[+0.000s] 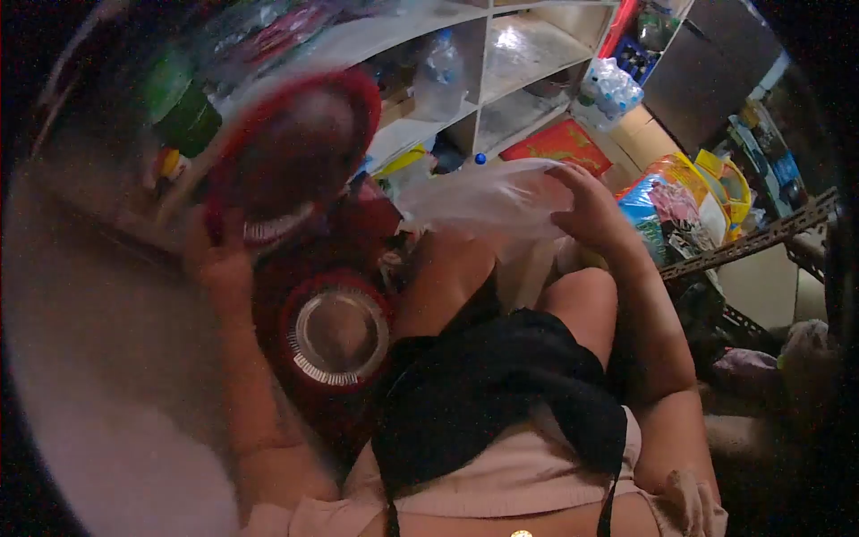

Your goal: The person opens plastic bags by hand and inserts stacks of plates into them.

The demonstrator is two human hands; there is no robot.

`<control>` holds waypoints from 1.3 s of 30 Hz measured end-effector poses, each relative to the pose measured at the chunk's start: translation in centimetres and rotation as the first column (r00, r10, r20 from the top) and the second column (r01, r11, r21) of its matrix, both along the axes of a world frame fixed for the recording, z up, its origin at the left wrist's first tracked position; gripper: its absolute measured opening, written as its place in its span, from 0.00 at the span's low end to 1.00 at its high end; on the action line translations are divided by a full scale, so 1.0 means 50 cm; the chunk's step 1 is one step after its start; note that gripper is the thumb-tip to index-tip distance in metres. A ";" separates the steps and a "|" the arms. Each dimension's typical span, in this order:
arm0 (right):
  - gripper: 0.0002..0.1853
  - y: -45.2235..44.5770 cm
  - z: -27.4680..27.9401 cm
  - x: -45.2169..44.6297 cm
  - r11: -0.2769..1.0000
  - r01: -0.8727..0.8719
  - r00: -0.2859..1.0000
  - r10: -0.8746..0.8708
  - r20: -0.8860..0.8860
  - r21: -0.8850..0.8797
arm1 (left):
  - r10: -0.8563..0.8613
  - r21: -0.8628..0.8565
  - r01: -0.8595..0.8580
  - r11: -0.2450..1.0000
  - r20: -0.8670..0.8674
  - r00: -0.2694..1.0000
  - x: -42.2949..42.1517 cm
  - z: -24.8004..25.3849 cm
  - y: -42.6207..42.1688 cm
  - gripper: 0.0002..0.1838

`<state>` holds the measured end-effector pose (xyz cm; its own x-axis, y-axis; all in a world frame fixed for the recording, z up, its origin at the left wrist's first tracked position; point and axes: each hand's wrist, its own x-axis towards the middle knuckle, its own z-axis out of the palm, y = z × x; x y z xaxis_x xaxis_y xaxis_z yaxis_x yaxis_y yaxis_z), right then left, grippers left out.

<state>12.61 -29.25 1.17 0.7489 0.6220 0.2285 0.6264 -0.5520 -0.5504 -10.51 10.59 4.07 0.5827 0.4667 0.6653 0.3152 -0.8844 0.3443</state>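
My left hand (219, 264) grips the lower edge of a round red-rimmed lid or tray (358, 89), which is tilted up and blurred. A clear plastic bag (501, 192) is stretched out from my right hand (586, 206), whose fingers are closed on its edge. Below the raised red piece, between my left forearm and my legs, sits a round red container (291, 331) with a shiny, ridged ring inside. Shadow hides most of its lower part.
White shelving (483, 63) at the back holds a large clear bottle (440, 76). To the right are packed water bottles (610, 92), colourful bags (676, 201) and a perforated metal rail (752, 234). A red sheet (559, 150) lies by the shelf.
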 end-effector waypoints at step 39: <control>0.09 -0.174 0.070 0.013 0.814 0.472 0.749 -0.573 0.334 0.339 | -0.877 -0.414 0.812 0.412 0.060 0.476 0.379 -0.130 -0.336 0.14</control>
<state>13.23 -37.94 4.66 0.7475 0.0552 0.6619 0.4652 -0.7549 -0.4624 8.45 -6.23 -2.45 0.8812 -0.1555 0.4464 -0.4515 -0.5563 0.6976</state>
